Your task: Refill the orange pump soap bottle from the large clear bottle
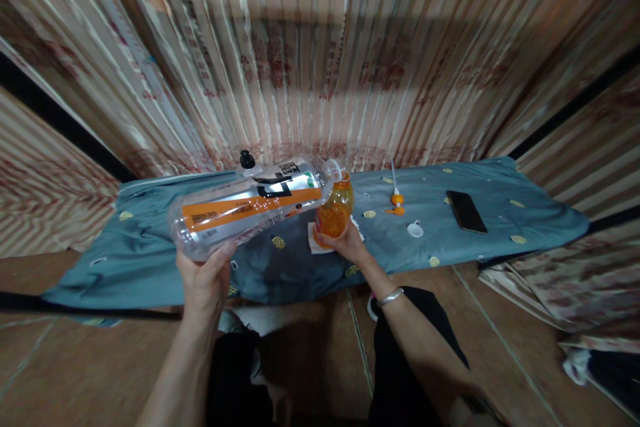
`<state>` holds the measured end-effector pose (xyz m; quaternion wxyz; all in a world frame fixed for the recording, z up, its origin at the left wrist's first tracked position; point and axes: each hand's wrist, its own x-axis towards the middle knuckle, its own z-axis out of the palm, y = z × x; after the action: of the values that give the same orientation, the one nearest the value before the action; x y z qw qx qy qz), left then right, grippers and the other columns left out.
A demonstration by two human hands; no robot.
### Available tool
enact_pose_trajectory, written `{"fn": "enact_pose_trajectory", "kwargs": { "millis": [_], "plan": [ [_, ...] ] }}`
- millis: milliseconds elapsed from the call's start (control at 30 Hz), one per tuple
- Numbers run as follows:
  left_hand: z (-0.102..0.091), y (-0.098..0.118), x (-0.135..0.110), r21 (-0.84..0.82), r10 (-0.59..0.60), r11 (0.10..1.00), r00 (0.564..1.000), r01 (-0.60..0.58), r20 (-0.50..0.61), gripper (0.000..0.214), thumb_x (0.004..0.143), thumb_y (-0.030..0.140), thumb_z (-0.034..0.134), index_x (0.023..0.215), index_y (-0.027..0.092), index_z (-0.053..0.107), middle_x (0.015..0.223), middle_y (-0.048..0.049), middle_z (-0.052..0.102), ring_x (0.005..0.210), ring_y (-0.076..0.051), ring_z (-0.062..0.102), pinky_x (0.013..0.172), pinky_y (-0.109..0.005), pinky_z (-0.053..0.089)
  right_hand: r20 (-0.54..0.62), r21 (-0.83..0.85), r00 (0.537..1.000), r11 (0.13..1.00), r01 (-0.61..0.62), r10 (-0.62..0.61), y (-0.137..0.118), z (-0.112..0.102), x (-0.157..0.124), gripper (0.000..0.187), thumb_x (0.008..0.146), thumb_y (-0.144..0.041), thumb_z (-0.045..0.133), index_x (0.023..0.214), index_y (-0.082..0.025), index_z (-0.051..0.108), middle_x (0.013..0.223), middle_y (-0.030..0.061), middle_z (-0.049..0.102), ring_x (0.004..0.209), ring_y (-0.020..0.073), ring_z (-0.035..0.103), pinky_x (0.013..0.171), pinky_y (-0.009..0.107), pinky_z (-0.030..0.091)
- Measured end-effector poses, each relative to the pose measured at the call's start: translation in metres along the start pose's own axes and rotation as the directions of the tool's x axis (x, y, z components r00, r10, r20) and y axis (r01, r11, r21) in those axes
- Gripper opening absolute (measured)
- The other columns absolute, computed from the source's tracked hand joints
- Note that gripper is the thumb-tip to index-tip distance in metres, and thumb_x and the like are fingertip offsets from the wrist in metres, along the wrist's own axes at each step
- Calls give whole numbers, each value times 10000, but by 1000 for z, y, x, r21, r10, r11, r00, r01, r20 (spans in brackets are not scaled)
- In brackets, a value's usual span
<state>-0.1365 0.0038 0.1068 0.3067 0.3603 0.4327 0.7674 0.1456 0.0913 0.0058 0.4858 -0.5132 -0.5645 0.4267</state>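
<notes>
My left hand [205,277] grips the base of a large clear plastic bottle [250,207] with an orange and silver label. The bottle is tipped almost flat, its open mouth over the top of a small orange bottle [334,213]. My right hand [347,243] wraps the lower part of that small orange bottle, which stands upright on a white tissue [314,240] on the blue cloth [150,260]. A bracelet shows on my right wrist.
On the blue cloth lie an orange pump nozzle with a white tube [397,200], a white cap [415,229], a black phone [466,211] and a black cap [247,159] behind the large bottle. Striped curtain hangs behind. Wooden floor lies in front.
</notes>
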Motion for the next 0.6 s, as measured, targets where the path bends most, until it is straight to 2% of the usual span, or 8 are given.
{"fn": "enact_pose_trajectory", "kwargs": {
  "millis": [200, 400, 600],
  "plan": [
    [0, -3, 1, -28, 1, 1000, 1000, -2, -8, 753, 501, 551, 1214, 1125, 272, 895, 993, -48, 886, 959, -294, 852, 996, -459, 766, -15, 23, 1000, 1000, -6, 6, 4, 3, 1, 745, 639, -465, 1112, 1253, -300, 723, 1287, 85, 966, 1203, 362, 938, 1155, 567, 767],
    [3, -3, -1, -15, 10, 1000, 1000, -10, -21, 799, 537, 537, 1189, 1241, 294, 901, 1177, -77, 920, 1044, -332, 874, 1038, -524, 771, -2, -20, 1000, 1000, 19, -19, -1, -1, -1, 704, 678, -477, 1090, 1256, -300, 727, 1319, 114, 957, 1267, 393, 922, 1187, 590, 748],
    [0, -2, -1, -9, -4, 1000, 1000, 4, -7, 857, 531, 503, 1190, 1305, 287, 895, 1097, -70, 908, 1024, -348, 881, 1046, -553, 772, -1, -15, 1000, 1000, 3, -3, -1, -1, -1, 720, 662, -475, 1082, 1256, -298, 717, 1304, 109, 960, 1256, 389, 924, 1169, 579, 757]
  ]
}}
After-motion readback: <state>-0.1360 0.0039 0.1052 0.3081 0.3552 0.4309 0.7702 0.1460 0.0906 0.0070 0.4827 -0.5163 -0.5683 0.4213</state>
